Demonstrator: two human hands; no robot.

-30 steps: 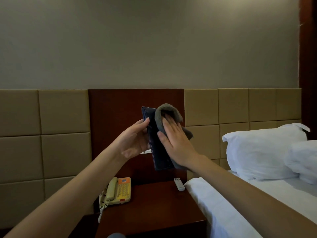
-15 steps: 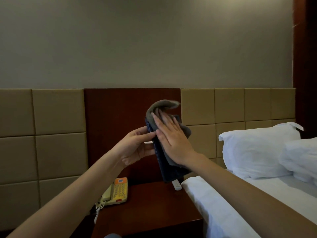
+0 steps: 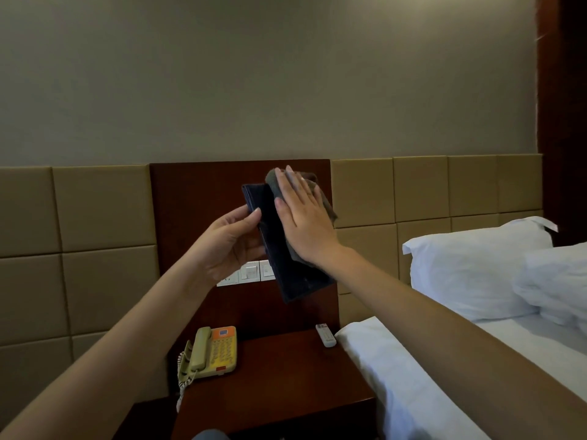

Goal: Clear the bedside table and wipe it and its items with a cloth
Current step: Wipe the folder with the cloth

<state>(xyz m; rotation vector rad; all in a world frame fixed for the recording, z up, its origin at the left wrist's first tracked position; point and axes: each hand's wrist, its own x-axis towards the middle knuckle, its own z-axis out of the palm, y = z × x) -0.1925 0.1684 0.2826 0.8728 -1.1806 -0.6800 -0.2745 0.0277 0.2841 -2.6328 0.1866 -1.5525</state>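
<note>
Bed [image 3: 413,385] at right, beside the dark wooden worktop [image 3: 286,382], which carries a telephone [image 3: 216,350] and a remote control [image 3: 326,335]. Held above the worktop, a dark folder [image 3: 270,236], tilted; left hand [image 3: 230,246] fingers grip its edge. Right hand [image 3: 305,220], fingers flat, presses a grey cloth [image 3: 273,182] against the folder.

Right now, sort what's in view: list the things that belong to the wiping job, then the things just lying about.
Part of the job:
- dark tray, held up by the left hand
- grey cloth, pressed on it by the right hand
- bedside table
- telephone and remote, on the table

Just there:
- pillows
- bed sheet
- wall switches
</note>
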